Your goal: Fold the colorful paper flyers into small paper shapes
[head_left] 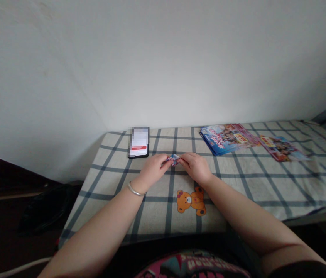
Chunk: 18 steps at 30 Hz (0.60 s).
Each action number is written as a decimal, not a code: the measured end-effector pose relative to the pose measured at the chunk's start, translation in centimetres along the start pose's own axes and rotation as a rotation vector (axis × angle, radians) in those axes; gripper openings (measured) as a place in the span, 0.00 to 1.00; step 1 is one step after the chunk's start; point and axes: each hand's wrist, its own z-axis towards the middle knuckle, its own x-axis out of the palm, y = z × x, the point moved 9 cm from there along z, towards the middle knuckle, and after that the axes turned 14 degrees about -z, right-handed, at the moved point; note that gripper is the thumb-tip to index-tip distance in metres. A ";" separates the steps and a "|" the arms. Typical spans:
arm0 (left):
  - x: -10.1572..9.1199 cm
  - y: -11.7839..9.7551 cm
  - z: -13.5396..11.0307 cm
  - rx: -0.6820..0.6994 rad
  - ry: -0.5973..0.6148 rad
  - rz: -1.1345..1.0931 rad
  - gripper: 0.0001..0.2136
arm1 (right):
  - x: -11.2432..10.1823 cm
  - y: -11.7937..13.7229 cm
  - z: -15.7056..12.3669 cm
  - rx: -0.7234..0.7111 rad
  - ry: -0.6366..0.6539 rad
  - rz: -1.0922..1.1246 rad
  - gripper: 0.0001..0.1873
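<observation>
Between my two hands is a small piece of folded printed paper (174,159), blue, pink and white, held just above the checked cloth. My left hand (155,168), with a silver bangle (136,190) at the wrist, pinches its left side. The fingertips of my right hand (196,166) pinch its right side. How the paper's folds run is too small to tell. A brown teddy bear picture (191,201) shows on the cloth below my hands.
A phone (139,143) with a lit screen stands near the wall, left of my hands. To the right lie a stack of colourful printed leaflets (223,138) and another leaflet (282,148). A checked cloth (116,154) covers the table. A black bag (48,206) is at lower left.
</observation>
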 end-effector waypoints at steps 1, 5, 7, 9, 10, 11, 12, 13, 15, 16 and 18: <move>0.2 0.1 0.0 -0.002 0.022 0.007 0.09 | 0.0 -0.2 0.0 0.015 0.001 0.013 0.15; 0.0 0.0 0.1 0.022 0.008 0.053 0.11 | 0.3 -0.1 0.0 0.015 0.015 0.080 0.14; -0.4 -0.1 0.1 0.030 -0.024 0.061 0.11 | 0.5 0.0 0.1 -0.005 0.023 0.129 0.12; -0.7 -0.3 0.1 0.033 -0.059 0.049 0.11 | 0.7 0.1 0.1 -0.010 0.028 0.168 0.10; -0.8 -0.4 0.0 0.043 -0.074 0.045 0.11 | 0.7 0.0 0.1 -0.005 0.028 0.179 0.10; -0.9 -0.5 0.0 0.060 -0.085 0.043 0.10 | 0.7 -0.1 0.1 0.003 0.026 0.185 0.10; -0.9 -0.7 0.0 0.080 -0.095 0.046 0.10 | 0.7 -0.2 0.1 0.012 0.020 0.187 0.10; -0.9 -0.8 0.0 0.100 -0.103 0.051 0.09 | 0.6 -0.4 0.1 0.021 0.013 0.185 0.11; -0.8 -0.8 0.0 0.122 -0.108 0.050 0.08 | 0.5 -0.6 0.0 0.039 -0.007 0.183 0.11; -0.7 -0.6 0.0 0.119 -0.107 0.043 0.08 | 0.4 -0.7 0.0 0.045 -0.016 0.186 0.12; -0.6 -0.3 0.1 0.095 -0.092 0.025 0.07 | 0.3 -0.8 0.0 0.048 -0.031 0.205 0.12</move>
